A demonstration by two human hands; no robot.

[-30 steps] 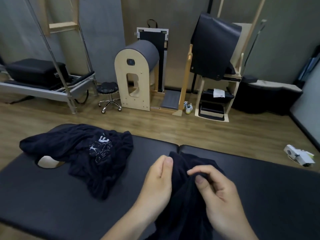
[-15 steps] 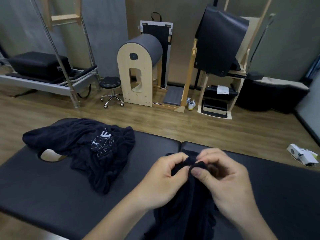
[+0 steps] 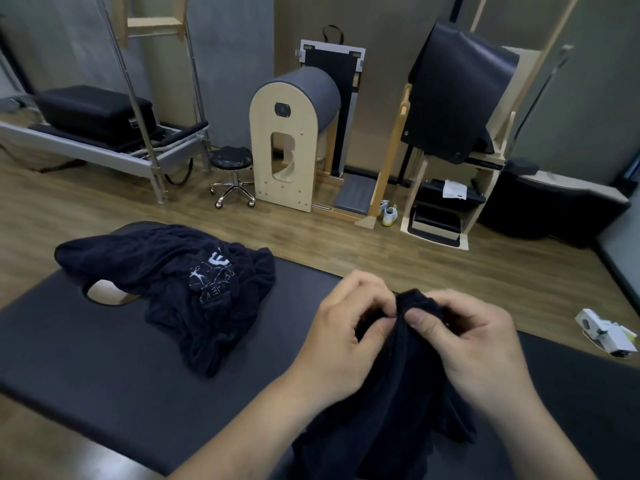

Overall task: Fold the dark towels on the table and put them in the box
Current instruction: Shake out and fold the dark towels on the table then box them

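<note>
On the left part of the black padded table [image 3: 86, 348], a crumpled dark towel [image 3: 180, 285] with white lettering lies in a heap, partly covering an oval hole in the table top. Right of it, the left hand [image 3: 349, 327] and the right hand [image 3: 474, 344] are raised close together above the table, each pinching the top edge of a second dark towel [image 3: 388, 410] between thumb and curled fingers, and that towel hangs down between the forearms toward the near edge.
</note>
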